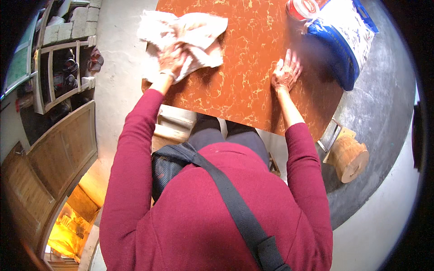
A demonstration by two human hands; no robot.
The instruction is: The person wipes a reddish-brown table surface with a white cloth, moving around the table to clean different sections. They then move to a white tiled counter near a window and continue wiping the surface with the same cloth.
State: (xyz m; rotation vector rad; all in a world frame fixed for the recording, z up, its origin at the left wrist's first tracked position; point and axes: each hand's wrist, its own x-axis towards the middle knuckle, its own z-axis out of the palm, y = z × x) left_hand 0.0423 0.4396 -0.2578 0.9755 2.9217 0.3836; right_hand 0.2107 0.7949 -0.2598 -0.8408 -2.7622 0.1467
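Observation:
A white cloth lies bunched over the left edge of an orange-brown table with a pale marbled pattern. My left hand presses on the cloth, its fingers bent into the folds and partly blurred. On the bare tabletop to the right, my right hand rests flat with its fingers stretched out, holding nothing. Just beyond it, at the table's right side, sits a blue and white plastic bag. A red and white round container stands at the far right, beside the bag.
A wooden log stool stands on the floor right of the table. On the left are a wooden shelf holding dark items and a brown wooden door. A black strap crosses my body.

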